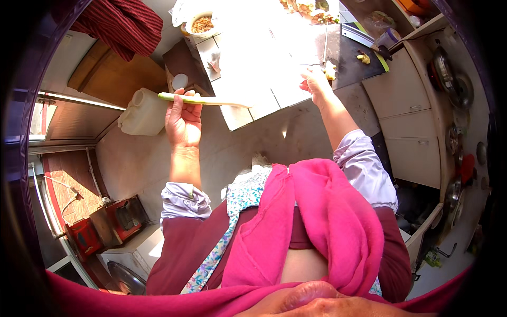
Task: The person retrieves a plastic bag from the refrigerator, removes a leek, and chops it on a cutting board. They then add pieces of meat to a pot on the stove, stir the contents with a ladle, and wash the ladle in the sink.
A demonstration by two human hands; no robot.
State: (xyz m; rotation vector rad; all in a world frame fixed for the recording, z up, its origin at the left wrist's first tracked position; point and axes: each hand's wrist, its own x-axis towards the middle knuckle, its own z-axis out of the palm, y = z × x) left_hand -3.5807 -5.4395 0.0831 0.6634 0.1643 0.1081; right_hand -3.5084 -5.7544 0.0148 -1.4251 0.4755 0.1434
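My left hand [184, 119] is raised near the left end of a tiled counter and holds a long stalk [198, 100], green at its left end and pale toward the right, which looks like a vegetable stalk. The stalk's right end reaches over the edge of the sunlit white tiles [242, 115]. My right hand [315, 85] is over the counter's front edge at the right, fingers partly curled, close to yellowish scraps [330, 71]. Glare hides much of the tile top, and whether the right fingers hold anything is unclear. A thin rod [325, 43] lies just beyond that hand.
A large-bladed knife [362, 37] with a dark handle lies at the right on a dark surface [352, 55]. A tub of brownish shreds [202, 25] stands at the back left. A plastic jug [144, 113] stands left of my left hand. Cabinets [410, 146] line the right side.
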